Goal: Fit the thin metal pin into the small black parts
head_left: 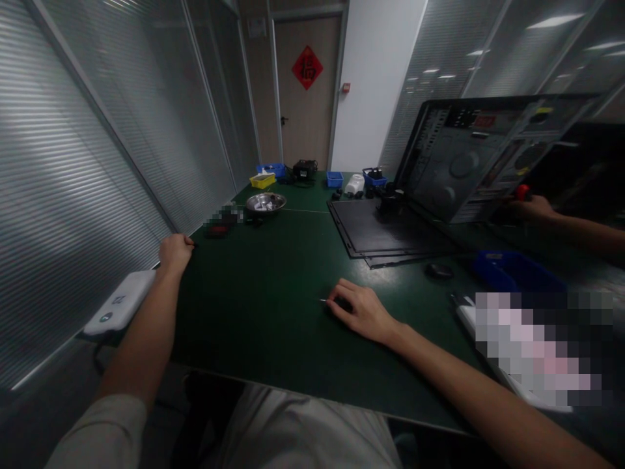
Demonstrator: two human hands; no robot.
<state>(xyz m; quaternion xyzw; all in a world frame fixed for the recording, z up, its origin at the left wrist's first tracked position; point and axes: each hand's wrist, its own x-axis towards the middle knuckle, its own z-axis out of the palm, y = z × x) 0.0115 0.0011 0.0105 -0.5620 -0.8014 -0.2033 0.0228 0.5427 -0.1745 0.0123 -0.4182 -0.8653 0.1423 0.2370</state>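
Note:
On the left edge of the green table (273,280), my left hand (174,253) is closed, and a small dark tip (196,245) sticks out past its fingers. I cannot make out what it is. Nearer the middle, my right hand (362,311) rests on the tabletop with thumb and forefinger pinched together. From that pinch a thin, pale, pin-like piece (322,300) points left; the rest of it is hidden by the fingers.
Another person's hand (534,208) holds something red beside an open computer case (463,153). Black panels (371,228), a mouse (438,271) and a blue bin (508,268) lie right. A metal bowl (280,207) stands further back; a white box (122,301) sits left.

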